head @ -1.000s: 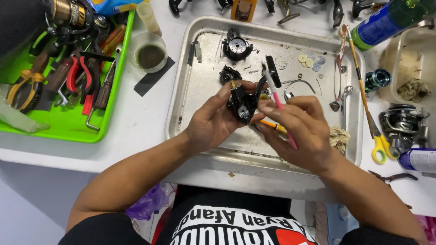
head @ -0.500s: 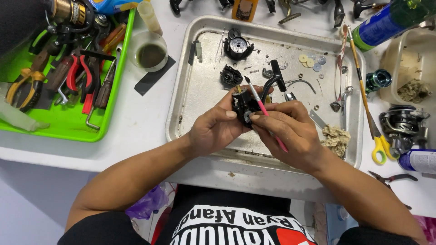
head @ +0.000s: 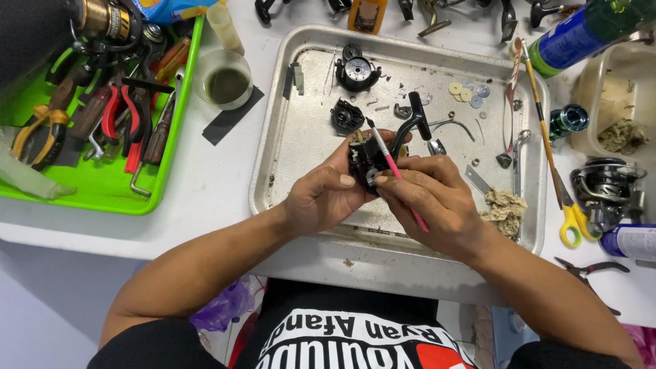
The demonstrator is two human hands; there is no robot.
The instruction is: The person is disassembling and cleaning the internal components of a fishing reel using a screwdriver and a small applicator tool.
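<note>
The left hand is clenched around a small black fishing-reel body with a black crank handle, holding it above the near half of a dented rectangular metal tray that lies on the white surface. The right hand pinches a thin pink-handled brush like a pen; its dark tip sits at the top of the reel body, and the 2 hands touch at the fingertips.

In the tray beyond the reel lie a round black side plate with a pale dial, a smaller black reel part, a few pale flat washers and a wad of soiled beige rag just beside the right wrist. A bright green plastic tray of red-handled pliers and other tools sits well apart on the left. Yellow-handled scissors lie off the metal tray's right rim.
</note>
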